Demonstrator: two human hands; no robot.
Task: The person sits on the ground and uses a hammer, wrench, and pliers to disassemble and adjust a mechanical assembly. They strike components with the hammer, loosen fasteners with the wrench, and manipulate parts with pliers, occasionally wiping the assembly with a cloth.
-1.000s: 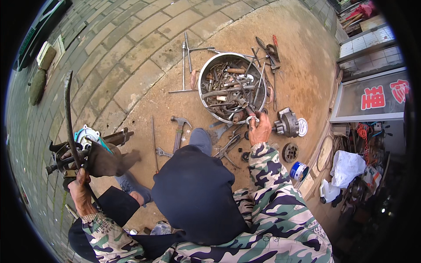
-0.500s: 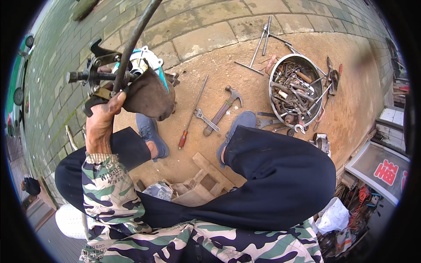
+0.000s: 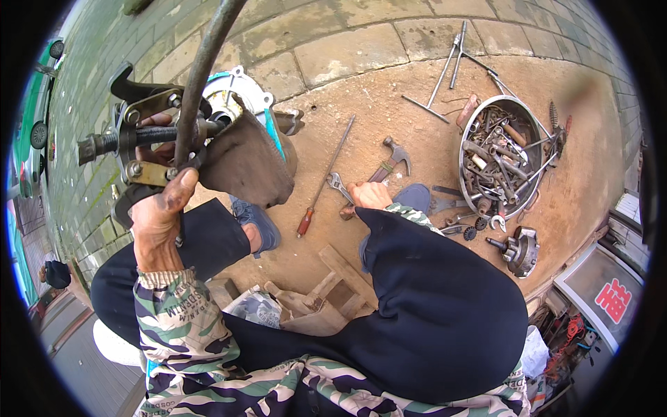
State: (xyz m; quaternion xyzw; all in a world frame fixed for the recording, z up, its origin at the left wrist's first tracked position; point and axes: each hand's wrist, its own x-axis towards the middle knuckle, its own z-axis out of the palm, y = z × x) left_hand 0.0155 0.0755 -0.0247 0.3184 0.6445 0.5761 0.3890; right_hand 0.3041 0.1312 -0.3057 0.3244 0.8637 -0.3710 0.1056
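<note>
the person's left hand (image 3: pixel 158 219) is closed around a long metal bar (image 3: pixel 207 69), gripping it low down, right up against the puller (image 3: pixel 132 142), and some of its fingers show through from the puller's far side. the puller, with its thick threaded bolt, stands in front of the person's left leg, against a round white-and-teal metal housing (image 3: pixel 243 87); a dark, dirty flap (image 3: pixel 246 163) hangs just beside it and covers part of the housing. the right hand (image 3: pixel 372 196) is down near the floor between the knees, at the handle of a small wrench (image 3: pixel 337 183) that lies across the handle of a hammer (image 3: pixel 394 157) (i cannot tell whether the fingers have closed on anything, as the black trouser knee (image 3: pixel 445 292) hides part of that arm). left of the wrench lies a screwdriver (image 3: pixel 304 222) with a red handle, its long shaft pointing away from the person. to the right, past the right shoe (image 3: pixel 415 197), stands a round pot (image 3: pixel 460 156) full of loose tools, with a t-shaped rod (image 3: pixel 431 108) on the floor beyond its left side and a grey metal part (image 3: pixel 521 251) near its lower side. bits of wood (image 3: pixel 323 306) lie between the legs, close to the body.
</note>
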